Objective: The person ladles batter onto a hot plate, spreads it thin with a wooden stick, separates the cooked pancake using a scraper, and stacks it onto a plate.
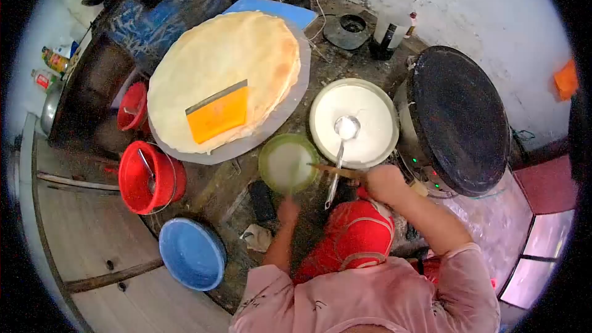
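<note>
My right hand (pixel 385 184) is closed around a wooden stick (pixel 336 171), whose far end reaches over the rim of a green bowl (pixel 264 169) with whitish liquid inside. At the bowl's near rim is my left hand (pixel 287 211), closed and apparently gripping the rim; its fingers are blurred. Just beyond my right hand stands a wide pot (pixel 379 102) of pale batter. A metal ladle (pixel 340 160) rests in it, its handle hanging over the near side. A black griddle (pixel 459 120) is to the right, with green and red lights on its side.
On the left, a stack of flatbreads (pixel 222 49) lies on a grey round board, topped by an orange scraper (pixel 217 114). Nearer are a red bucket (pixel 128 179) and a blue basin (pixel 191 277). A dark block (pixel 262 201) and a crumpled cloth (pixel 256 237) lie beside my left arm.
</note>
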Motion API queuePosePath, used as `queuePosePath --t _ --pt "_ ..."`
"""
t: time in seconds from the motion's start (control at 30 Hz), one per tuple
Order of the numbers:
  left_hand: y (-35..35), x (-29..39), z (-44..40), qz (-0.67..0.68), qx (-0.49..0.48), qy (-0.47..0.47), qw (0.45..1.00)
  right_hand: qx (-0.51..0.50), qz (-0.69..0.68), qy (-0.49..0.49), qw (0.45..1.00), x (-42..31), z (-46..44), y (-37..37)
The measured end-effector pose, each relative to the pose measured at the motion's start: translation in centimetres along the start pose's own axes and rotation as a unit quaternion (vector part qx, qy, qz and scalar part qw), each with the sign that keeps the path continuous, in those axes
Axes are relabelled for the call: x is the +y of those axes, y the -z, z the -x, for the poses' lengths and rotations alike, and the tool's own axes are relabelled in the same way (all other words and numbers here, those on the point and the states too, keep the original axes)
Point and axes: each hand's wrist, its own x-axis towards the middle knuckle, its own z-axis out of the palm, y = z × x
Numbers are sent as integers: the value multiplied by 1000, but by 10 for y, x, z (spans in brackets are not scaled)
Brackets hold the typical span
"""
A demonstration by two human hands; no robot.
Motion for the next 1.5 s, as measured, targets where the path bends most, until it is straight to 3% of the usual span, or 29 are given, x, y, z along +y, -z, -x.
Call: queuePosePath --t 0.07,0.13,0.23,0.3,0.37,0.43,0.47,0.57,0.7,0.77,0.83,0.87,0.93,1.03,1.1,1.13,1.17,1.23,1.27,1.3,1.33,1.37,1.4,1.43,1.5 --pt "19 0 10 19 -52 3 998 -2 -34 2 999 -7 -27 -16" --pt "10 -18 23 106 47 -61 991 14 -51 9 999 -13 -43 -25" --pt "-22 -30 41 187 87 -99 973 6 -139 -2 990 6 -87 -87" --pt "-47 -30 50 265 109 -133 949 -136 -245 40 959 15 -106 -111" --pt "-59 -30 39 286 105 -115 945 -144 -293 0 945 17 -101 -113" --pt "-70 -39 8 268 107 -87 953 -68 -421 58 903 18 -92 -112" --pt "-74 -44 -10 253 112 -73 958 -163 -401 -58 899 9 -86 -86" --pt "-57 -43 -42 199 119 -24 972 -177 -363 -82 911 6 -83 -67" --pt "-3 -25 -23 136 112 14 984 -131 -337 -48 931 9 -84 -63" --pt "5 -23 2 104 138 -50 984 -115 -275 -10 954 4 -80 -48" --pt "-10 -26 17 84 155 -99 979 -114 -305 -8 946 9 -94 -71" --pt "-30 -26 22 211 109 -61 970 -113 -334 -6 936 10 -99 -79" --pt "-76 -42 12 331 59 -18 941 -130 -321 3 938 8 -101 -76" --pt "-141 -78 -64 311 150 -51 937 -141 -285 16 948 -1 -86 -44" --pt "-142 -89 -91 288 227 -102 925 -224 -372 -125 892 -10 -68 -11" --pt "-135 -90 -96 280 253 -118 919 -194 -374 -101 901 1 -74 -33" --pt "-108 -83 -86 357 213 -130 900 -192 -372 -101 902 13 -80 -57" --pt "-70 -62 -46 430 173 -143 875 -18 -290 81 954 28 -89 -91" --pt "-54 -47 -19 344 157 -101 920 -16 -290 82 953 24 -88 -87" --pt "-45 -35 -1 254 139 -58 956 -15 -177 59 982 14 -85 -79" --pt "-47 -24 11 251 138 -58 956 -15 -63 36 997 8 -83 -78" --pt "-55 -16 22 309 190 -99 926 -18 -66 36 997 8 -84 -83" --pt "-59 -14 30 365 242 -137 888 49 -52 16 997 8 -86 -93" --pt "-61 -22 24 364 242 -134 890 116 -36 -4 993 9 -90 -105" --pt "-80 -51 -23 309 167 -98 931 129 12 -10 991 18 -91 -115"
